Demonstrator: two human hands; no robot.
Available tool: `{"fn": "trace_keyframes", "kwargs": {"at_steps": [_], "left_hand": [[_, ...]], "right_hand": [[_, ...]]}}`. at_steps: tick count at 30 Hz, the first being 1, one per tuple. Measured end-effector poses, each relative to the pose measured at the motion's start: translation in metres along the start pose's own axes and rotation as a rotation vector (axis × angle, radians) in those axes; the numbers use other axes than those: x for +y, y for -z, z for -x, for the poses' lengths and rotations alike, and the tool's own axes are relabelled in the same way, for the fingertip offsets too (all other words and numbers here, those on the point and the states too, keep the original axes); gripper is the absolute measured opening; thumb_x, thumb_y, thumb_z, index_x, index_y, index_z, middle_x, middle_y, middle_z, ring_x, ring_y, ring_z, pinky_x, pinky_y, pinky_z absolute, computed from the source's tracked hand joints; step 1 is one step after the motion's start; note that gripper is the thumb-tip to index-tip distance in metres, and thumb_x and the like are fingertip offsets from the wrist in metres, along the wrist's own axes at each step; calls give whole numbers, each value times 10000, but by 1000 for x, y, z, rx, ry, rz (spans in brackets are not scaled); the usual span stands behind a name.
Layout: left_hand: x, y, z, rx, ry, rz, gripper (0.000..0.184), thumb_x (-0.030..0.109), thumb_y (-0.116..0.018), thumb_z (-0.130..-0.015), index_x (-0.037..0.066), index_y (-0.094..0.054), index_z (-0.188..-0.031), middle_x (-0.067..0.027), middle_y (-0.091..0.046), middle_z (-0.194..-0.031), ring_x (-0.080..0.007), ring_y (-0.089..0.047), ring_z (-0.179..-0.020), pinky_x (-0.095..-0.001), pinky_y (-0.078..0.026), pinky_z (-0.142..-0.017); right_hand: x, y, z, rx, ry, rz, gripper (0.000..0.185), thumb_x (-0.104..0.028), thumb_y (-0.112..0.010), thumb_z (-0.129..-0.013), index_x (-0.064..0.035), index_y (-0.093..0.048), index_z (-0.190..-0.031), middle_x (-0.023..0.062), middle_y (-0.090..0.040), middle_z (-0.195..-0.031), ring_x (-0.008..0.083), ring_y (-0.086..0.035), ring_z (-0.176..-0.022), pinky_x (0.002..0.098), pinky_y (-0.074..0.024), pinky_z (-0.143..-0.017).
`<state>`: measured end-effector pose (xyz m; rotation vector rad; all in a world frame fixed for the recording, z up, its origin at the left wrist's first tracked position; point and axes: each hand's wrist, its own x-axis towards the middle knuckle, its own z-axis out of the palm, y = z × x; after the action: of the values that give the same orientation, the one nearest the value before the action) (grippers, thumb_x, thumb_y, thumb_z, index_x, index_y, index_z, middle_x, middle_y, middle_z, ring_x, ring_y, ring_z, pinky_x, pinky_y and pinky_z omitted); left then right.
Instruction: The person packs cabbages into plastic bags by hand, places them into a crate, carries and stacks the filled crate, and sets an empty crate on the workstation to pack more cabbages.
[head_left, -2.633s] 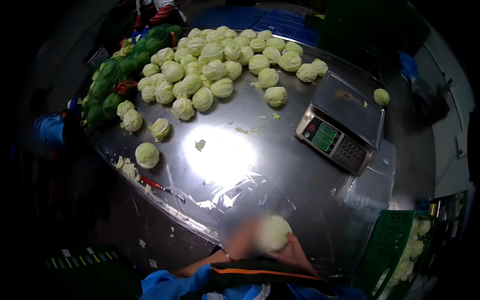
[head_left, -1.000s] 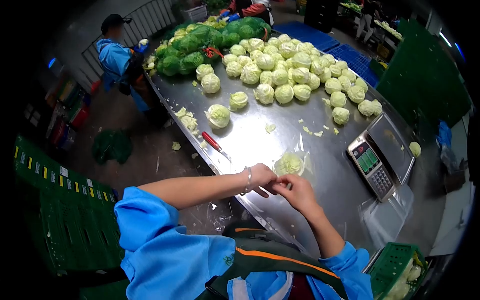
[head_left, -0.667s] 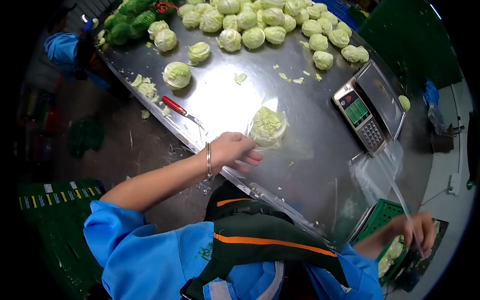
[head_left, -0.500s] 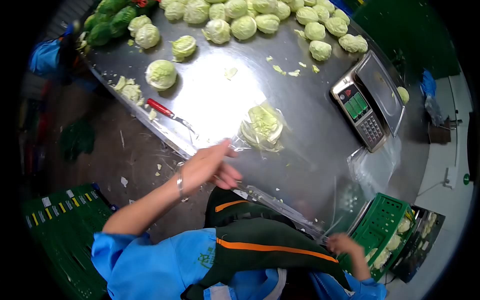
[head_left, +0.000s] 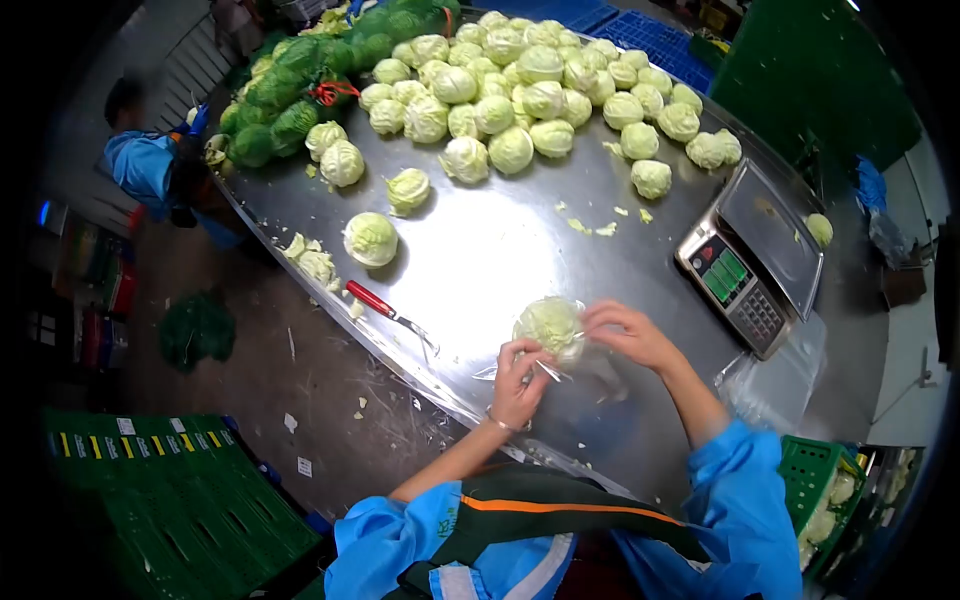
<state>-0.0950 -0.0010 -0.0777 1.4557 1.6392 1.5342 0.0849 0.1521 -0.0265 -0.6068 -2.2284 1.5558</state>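
A pale green cabbage [head_left: 548, 322] rests on the metal table near its front edge, with thin clear plastic film around it. My left hand [head_left: 520, 385], a bracelet at its wrist, is closed on a bunched part of the plastic bag [head_left: 553, 374] at the cabbage's near side. At the right side of the cabbage, my right hand [head_left: 632, 335] has its fingers drawn together on the film. Left of my hands lies a knife [head_left: 388, 312] with a red handle, close to the edge. A single cabbage [head_left: 370, 240] sits beyond the knife.
Many loose cabbages [head_left: 494, 114] and green net sacks [head_left: 285, 105] cover the table's far side. A digital scale [head_left: 745, 270] stands right, beside flat plastic bags [head_left: 780, 385]. A green crate [head_left: 815, 490] holds cabbages. Another person [head_left: 145, 165] stands at the far left.
My right hand has come from beside the crate to the cabbage. My left hand, open before, now grips the film. The view has shifted, showing more of the far side.
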Motion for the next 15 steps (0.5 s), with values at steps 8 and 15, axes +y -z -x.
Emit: {"fn": "trace_keyframes", "kwargs": {"at_steps": [8,15], "left_hand": [[89,28,-14,188,183,149,168,62,-431,-910,-12,-528,-794,-64,-500,-692,-163,-492,-718,-282,-404,-686],[41,4,-15,-184,925,282,339,304,-472,-923,57,-436,-694,13,-387,-537,-74,-355,-419,-260,-310,-353]], "right_hand": [[-49,-58,84,1250,-54,-632,93,-138,-475,-931,-48,-455,-925,37,-523,-743,121,-514,-654,265,-445,-635],[-10,-75,133,1161,-623,-621,183,-147,-536,-885,-57,-431,-765,24,-443,-542,100,-411,-368,248,-360,-339]]}}
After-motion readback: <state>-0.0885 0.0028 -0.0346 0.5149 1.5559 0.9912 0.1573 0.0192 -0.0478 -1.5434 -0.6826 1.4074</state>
